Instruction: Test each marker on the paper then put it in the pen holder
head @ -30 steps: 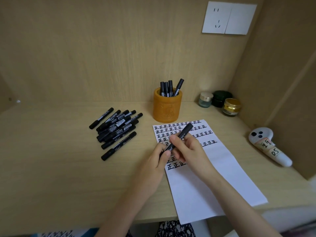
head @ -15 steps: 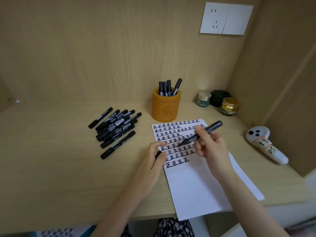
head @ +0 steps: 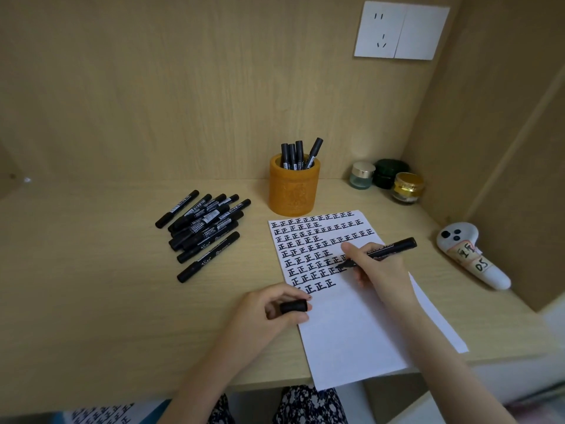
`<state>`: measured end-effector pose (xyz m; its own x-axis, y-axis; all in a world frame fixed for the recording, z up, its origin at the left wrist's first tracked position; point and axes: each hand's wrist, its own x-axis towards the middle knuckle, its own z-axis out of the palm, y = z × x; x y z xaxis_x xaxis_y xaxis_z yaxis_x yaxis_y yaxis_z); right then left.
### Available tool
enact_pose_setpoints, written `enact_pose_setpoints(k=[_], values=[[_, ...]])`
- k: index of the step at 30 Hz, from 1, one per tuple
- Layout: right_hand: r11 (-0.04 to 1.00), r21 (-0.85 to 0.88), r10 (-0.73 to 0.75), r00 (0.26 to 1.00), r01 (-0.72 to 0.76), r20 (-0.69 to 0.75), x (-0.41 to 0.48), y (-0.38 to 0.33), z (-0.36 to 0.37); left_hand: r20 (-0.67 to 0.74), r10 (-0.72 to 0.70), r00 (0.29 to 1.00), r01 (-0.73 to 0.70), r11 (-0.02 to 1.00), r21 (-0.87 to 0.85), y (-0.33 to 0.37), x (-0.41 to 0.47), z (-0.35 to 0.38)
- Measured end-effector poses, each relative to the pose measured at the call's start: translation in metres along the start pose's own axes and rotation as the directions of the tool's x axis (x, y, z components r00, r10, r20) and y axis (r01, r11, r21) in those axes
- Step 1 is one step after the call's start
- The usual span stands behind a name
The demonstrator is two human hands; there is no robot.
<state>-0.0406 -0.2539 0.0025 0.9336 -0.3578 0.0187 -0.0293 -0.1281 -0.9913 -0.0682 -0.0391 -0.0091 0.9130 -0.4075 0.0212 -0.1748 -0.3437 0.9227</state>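
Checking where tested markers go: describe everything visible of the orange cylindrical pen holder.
The orange cylindrical pen holder, with a relief pattern carved on its front, stands upright at the back of the wooden desk, just behind the white paper. Several black markers stand in it, one leaning right. No hand touches it.

Your left hand (head: 272, 313) is low and close to you. Its fingers (head: 290, 293) are curled, and they pinch a small black cap (head: 293, 306) with your thumb. Your right hand (head: 379, 270) is farther out. It holds a marker (head: 394, 246) the way you hold a pen to write, with the tip pointing left and down. Both arms are bare and reach in from the bottom edge, the right one from the right side.
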Motion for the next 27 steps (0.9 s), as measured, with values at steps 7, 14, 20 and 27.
enact_pose_setpoints(k=[7,14,20,27], values=[[0.996,-0.067,-0.061,0.992,0.054,-0.112,0.0,0.011,0.005,0.016,-0.004,1.0,0.004,1.0,0.024,-0.003,0.0,0.001],[0.99,-0.117,-0.098,0.987,0.084,-0.124,0.001,0.016,0.005,0.015,-0.004,1.0,0.003,0.999,0.035,-0.006,0.001,0.002],[0.987,-0.132,-0.11,0.988,0.095,-0.11,0.0,0.017,0.005,0.018,-0.005,1.0,0.004,0.999,0.047,-0.006,0.001,0.002],[0.983,-0.156,-0.114,0.989,0.1,-0.089,-0.001,0.017,0.006,0.018,0.003,1.0,-0.003,0.999,0.048,-0.007,0.0,0.002]])
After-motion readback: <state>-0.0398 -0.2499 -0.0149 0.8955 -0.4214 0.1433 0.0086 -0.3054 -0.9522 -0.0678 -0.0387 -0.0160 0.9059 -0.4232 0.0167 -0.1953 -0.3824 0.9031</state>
